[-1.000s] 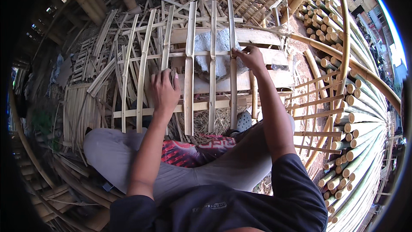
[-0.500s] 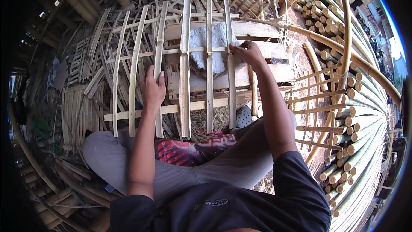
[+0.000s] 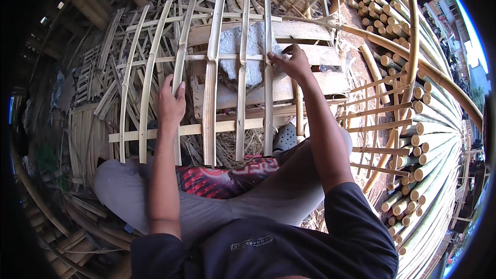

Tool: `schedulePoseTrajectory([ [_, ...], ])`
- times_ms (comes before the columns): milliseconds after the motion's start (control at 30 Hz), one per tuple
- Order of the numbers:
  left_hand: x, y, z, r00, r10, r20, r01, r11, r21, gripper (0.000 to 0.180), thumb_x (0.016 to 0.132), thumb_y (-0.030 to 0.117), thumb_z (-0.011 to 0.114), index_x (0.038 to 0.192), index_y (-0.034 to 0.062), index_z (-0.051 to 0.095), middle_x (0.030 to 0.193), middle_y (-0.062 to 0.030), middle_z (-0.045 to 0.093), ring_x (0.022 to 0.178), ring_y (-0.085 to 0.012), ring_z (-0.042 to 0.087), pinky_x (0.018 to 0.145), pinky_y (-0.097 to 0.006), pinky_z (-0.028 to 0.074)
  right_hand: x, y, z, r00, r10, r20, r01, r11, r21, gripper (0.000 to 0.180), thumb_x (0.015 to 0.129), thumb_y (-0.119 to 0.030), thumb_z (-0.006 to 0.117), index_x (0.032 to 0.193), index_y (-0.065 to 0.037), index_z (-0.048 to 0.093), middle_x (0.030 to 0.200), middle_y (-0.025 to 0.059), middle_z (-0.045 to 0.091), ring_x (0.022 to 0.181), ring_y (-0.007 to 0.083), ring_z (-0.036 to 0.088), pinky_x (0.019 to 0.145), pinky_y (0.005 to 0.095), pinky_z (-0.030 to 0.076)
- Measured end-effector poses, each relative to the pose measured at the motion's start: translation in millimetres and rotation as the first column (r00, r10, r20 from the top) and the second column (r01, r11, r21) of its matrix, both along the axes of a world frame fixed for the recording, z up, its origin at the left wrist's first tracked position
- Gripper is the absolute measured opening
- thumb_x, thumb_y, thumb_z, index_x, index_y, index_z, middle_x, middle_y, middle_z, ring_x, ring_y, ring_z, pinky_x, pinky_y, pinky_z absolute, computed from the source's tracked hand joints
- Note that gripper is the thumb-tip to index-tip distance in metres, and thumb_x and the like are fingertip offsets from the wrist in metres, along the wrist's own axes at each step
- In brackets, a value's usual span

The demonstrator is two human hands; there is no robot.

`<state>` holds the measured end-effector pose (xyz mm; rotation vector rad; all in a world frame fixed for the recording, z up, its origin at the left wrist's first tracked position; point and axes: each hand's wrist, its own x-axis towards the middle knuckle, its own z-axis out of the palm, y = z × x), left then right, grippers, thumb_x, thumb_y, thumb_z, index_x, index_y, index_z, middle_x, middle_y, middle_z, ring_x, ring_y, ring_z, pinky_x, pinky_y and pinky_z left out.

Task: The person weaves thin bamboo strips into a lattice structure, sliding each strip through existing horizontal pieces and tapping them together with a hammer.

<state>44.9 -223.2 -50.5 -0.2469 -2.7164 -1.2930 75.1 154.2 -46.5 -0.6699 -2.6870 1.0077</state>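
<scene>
Bamboo lattice panel (image 3: 206, 72), leaning before the seated person: six uprights standing, three crosspieces running. Left hand (image 3: 170, 104) gripping the third slat (image 3: 178, 51); right hand (image 3: 290, 64) pinching the rightmost joint; right side looking unfinished.

Stacked round green-and-tan bamboo poles (image 3: 413, 139) fill the right side, cut ends showing. Loose split bamboo strips (image 3: 98, 72) litter the left. Dry straw (image 3: 227, 147) covers reddish earth (daylight pours in upper right), beside weathered wooden planks (image 3: 310, 85).
</scene>
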Motion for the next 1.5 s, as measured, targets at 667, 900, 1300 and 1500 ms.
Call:
schedulePoseTrajectory([
  [667,21,155,49,0.912,-0.390,-0.125,0.229,0.739,-0.633,0.058,0.103,0.037,0.037,0.148,-0.0004,0.036,0.161,-0.0244,0.020,0.152,-0.0390,0.004,0.115,-0.071,0.003,0,-5,-1,0.997,0.037,0.073,-0.009,0.933,-0.359,0.094,0.076,-0.057,0.080,0.129,0.016,0.051,0.120,0.0307,0.064,0.114,0.0348,0.064,0.096,0.0387,0.049],
  [900,-13,189,31,0.855,-0.509,-0.096,0.317,0.661,-0.681,0.071,0.100,0.057,0.031,0.158,0.0189,0.023,0.166,-0.0151,0.009,0.154,-0.0332,-0.005,0.110,-0.073,-0.013,-7,2,-2,0.991,0.069,0.112,-0.029,0.945,-0.325,0.109,0.071,-0.063,0.081,0.135,0.017,0.043,0.119,0.0316,0.063,0.113,0.0365,0.063,0.096,0.0397,0.050],
  [1300,-14,187,29,0.831,-0.554,-0.057,0.392,0.654,-0.647,0.091,0.080,0.079,0.053,0.156,0.0359,0.028,0.166,-0.0122,0.013,0.153,-0.0363,0.002,0.114,-0.072,-0.002,5,-3,7,0.995,0.037,0.088,-0.013,0.965,-0.262,0.110,0.073,-0.065,0.078,0.137,0.016,0.042,0.125,0.0321,0.061,0.116,0.0370,0.062,0.098,0.0413,0.049],
  [1500,-15,190,29,0.832,-0.553,-0.052,0.403,0.666,-0.627,0.094,0.079,0.084,0.049,0.156,0.0353,0.027,0.166,-0.0124,0.012,0.153,-0.0359,0.002,0.114,-0.070,-0.004,13,18,10,0.988,0.122,0.093,-0.087,0.946,-0.312,0.099,0.081,-0.059,0.075,0.139,0.014,0.043,0.129,0.0323,0.059,0.122,0.0360,0.059,0.102,0.0412,0.047],
])
